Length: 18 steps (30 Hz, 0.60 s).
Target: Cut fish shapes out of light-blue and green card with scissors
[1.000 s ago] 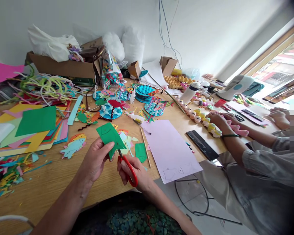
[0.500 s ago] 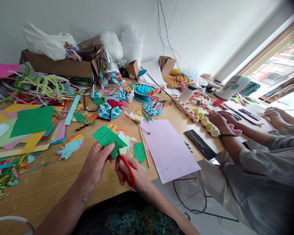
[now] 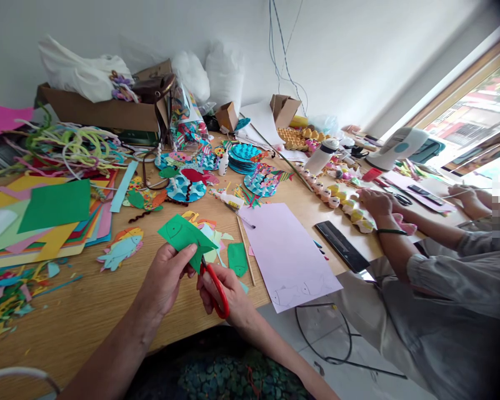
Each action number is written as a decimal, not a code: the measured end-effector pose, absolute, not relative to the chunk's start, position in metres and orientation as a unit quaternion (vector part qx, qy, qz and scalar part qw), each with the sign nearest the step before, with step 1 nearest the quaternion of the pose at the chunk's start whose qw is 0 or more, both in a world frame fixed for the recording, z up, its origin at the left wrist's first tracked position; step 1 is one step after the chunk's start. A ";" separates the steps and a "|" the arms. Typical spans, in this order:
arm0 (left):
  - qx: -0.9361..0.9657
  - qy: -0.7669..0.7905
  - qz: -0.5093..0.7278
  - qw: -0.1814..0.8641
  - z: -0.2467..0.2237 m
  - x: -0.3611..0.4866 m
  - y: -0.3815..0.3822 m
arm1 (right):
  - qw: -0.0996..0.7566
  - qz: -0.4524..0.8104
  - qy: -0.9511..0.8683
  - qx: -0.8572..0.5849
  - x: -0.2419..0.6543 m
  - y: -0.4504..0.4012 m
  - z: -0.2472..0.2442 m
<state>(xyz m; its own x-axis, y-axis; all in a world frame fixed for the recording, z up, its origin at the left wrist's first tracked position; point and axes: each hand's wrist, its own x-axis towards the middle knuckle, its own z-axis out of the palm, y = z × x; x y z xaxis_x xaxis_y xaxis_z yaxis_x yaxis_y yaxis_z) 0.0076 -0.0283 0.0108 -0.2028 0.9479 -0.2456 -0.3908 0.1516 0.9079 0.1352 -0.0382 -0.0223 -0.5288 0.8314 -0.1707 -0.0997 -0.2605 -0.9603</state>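
Observation:
My left hand (image 3: 166, 278) pinches a piece of green paper (image 3: 181, 236) with a fish outline drawn on it. My right hand (image 3: 227, 291) grips red-handled scissors (image 3: 219, 294), their blades at the lower right edge of the green paper. Beneath and beyond the hands lie paper scraps and a smaller green paper piece (image 3: 237, 259) with lines on it. To the left rests a stack of cut-out paper fish (image 3: 123, 248), a light blue one on top. On the right a lilac sheet (image 3: 289, 250) carries pencilled fish outlines and overhangs the table edge.
Coloured paper sheets (image 3: 54, 208) and scraps (image 3: 16, 294) cover the table's left. A wooden stick (image 3: 245, 250), glue bottle (image 3: 229, 198) and black ruler-like bar (image 3: 341, 246) lie nearby. Blue decorated discs (image 3: 186, 186) stand behind. At right a co-worker's hands (image 3: 377, 203) touch painted egg-carton strips (image 3: 354, 214).
The green paper and scissors have barely shifted, with the scissor handles slightly turned. The co-worker's hands at right have moved a little closer together.

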 end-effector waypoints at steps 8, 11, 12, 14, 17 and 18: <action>0.283 0.502 0.589 0.567 0.012 0.008 -0.029 | 0.336 0.703 -0.504 -0.373 0.135 -0.040 -0.026; 0.284 0.501 0.589 0.567 0.012 0.008 -0.029 | 0.337 0.703 -0.505 -0.371 0.134 -0.039 -0.026; 0.284 0.502 0.589 0.566 0.012 0.008 -0.029 | 0.338 0.704 -0.504 -0.369 0.134 -0.039 -0.026; 0.284 0.506 0.589 0.563 0.011 0.008 -0.029 | 0.340 0.706 -0.498 -0.371 0.134 -0.039 -0.027; 0.281 0.512 0.588 0.560 0.011 0.008 -0.028 | 0.338 0.706 -0.497 -0.375 0.134 -0.038 -0.030; 0.280 0.512 0.587 0.561 0.011 0.008 -0.028 | 0.336 0.704 -0.500 -0.376 0.134 -0.038 -0.030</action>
